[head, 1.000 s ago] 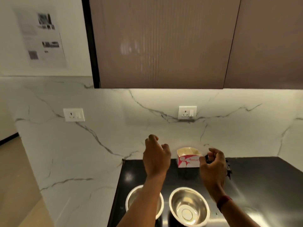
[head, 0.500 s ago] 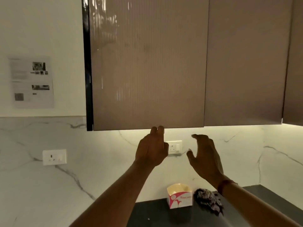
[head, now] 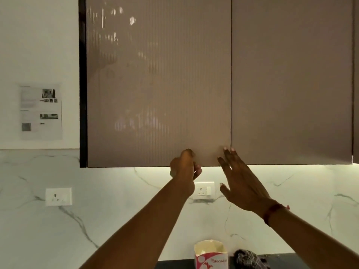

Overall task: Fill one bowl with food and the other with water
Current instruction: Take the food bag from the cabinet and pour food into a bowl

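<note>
While neither bowl shows in frame, the left hand (head: 184, 167) curls round the lower edge of the cabinet door (head: 155, 84) at centre, the right hand (head: 240, 183) spread open and empty beside it — a stiff, handleless panel, likely best pulled by that bottom edge.
</note>
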